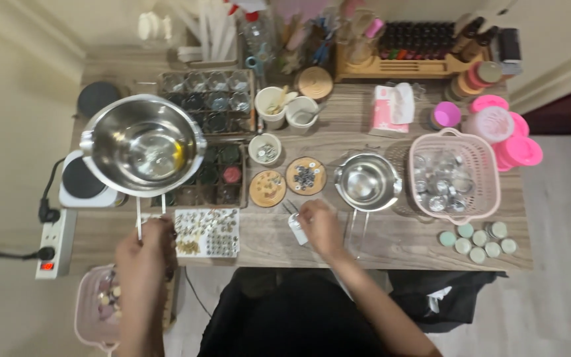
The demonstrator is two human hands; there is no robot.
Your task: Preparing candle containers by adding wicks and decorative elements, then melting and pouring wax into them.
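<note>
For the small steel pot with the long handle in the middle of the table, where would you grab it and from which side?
Probably by its long handle, coming from the near table edge. The small steel pot sits upright with that handle pointing back toward the person, just right of the right hand. The pink basket crowds its far right side, and the round wooden dishes lie to its left.

A pink and white tissue packet [391, 106] stands far beyond the right hand [320, 226], slightly to its right. A small white tag [297, 231] lies under that hand's fingers.
</note>
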